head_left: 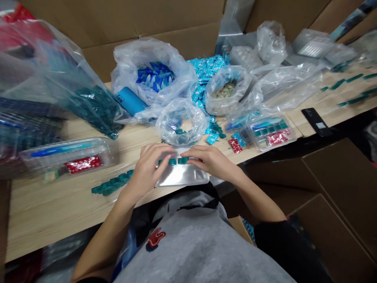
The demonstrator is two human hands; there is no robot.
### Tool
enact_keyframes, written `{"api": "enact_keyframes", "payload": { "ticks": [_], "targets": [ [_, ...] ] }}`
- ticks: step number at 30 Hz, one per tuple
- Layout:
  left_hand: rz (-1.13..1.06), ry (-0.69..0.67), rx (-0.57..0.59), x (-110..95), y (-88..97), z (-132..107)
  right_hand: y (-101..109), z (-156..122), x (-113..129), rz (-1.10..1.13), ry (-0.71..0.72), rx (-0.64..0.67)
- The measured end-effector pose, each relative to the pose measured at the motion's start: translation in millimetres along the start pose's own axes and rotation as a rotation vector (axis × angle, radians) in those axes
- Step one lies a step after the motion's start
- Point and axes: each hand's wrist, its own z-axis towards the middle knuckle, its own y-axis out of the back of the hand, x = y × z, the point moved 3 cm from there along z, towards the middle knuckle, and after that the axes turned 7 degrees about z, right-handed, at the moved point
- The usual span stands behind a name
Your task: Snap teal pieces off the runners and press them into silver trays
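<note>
Teal square pieces (176,160) lie in a row across a shiny clear plastic tray (182,175), which sits near the front edge of a pale wooden table (59,208). Both forearms angle inward from the body. The left hand (145,169) arches over the row's left end, and the right hand (212,161) comes in low from the other side, its fingers (196,154) curved over the far edge. The hands nearly meet above the pieces. Neither clearly pinches anything, so the grip cannot be told. A loose line of teal pieces (113,182) lies on the table just left of the tray, and a clear plastic bag (181,122) stands just beyond it.
</note>
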Motion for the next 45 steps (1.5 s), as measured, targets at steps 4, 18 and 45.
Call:
{"api": "enact_keyframes", "payload": {
  "ticks": [4, 18, 45],
  "targets": [
    [-0.021, 0.05, -0.031, 8, 5.0, -9, 6, -3, 7, -0.178, -0.006, 0.037],
    [-0.094, -0.06, -0.002, -21, -0.9, 9, 4, -9, 3, 0.394, -0.127, -0.16],
    [-0.087, 0.069, 0.187, -42, -24.0, 27, 8, -39, 8, 0.373, 0.038, -0.478]
  ]
}}
